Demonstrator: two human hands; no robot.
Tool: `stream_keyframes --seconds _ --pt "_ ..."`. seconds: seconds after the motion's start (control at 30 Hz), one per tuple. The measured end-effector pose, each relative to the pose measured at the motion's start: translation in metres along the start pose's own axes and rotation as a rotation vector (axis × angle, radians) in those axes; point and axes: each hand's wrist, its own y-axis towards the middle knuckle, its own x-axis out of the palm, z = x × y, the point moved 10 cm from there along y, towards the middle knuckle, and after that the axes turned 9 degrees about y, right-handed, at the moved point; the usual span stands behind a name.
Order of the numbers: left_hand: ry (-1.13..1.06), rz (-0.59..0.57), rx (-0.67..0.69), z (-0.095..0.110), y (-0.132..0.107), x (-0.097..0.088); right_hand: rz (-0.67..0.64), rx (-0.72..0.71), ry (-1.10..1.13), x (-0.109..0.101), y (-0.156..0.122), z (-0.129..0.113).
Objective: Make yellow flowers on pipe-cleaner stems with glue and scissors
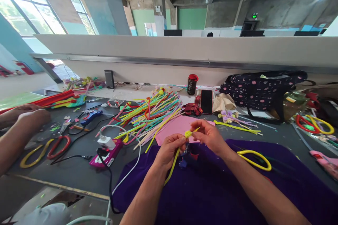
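Note:
My left hand (171, 149) pinches a yellow pipe cleaner (173, 168) whose long tail hangs down below the fingers. At its upper end the pipe cleaner is wound into a small yellow knot (188, 134), between my two hands. My right hand (207, 135) has thumb and forefinger closed at a short yellow end to the right of the knot. Just below the hands, a small blue and red object (188, 157) lies on the dark purple cloth (206, 190); I cannot make out its kind. Behind the hands lies a pink sheet (169, 130).
A pile of coloured pipe cleaners (158, 109) lies beyond my left hand. Left are a purple power strip (107, 156), cables, a blue glue gun (91, 116) and scissors (59, 146). A co-worker's hands (31, 116) are far left. Yellow-handled scissors (268, 163), a phone (206, 101) and a bag (258, 93) are right.

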Motion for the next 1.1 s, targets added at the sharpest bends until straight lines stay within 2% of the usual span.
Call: stream_keyframes --seconds 0.1,0.3,0.47,0.73,0.93,1.1 --pt "-0.03 0.025 -0.005 -0.002 0.0 -0.004 0.052 0.042 0.031 -0.005 0.001 0.008" --pt "-0.028 0.007 0.001 -0.002 0.0 -0.005 0.018 0.082 0.073 0.001 0.0 0.014" --pt "-0.029 0.038 0.008 0.001 -0.001 -0.008 0.036 0.091 0.123 -0.001 -0.001 0.016" --pt "-0.066 0.086 -0.011 -0.001 0.0 -0.014 0.009 0.092 0.018 0.003 -0.003 0.015" --pt "-0.1 0.069 -0.041 -0.003 -0.001 -0.012 -0.035 0.069 -0.035 0.009 -0.005 0.007" --pt "-0.068 0.121 0.009 0.002 -0.002 -0.014 -0.064 0.083 -0.021 0.015 -0.006 0.012"
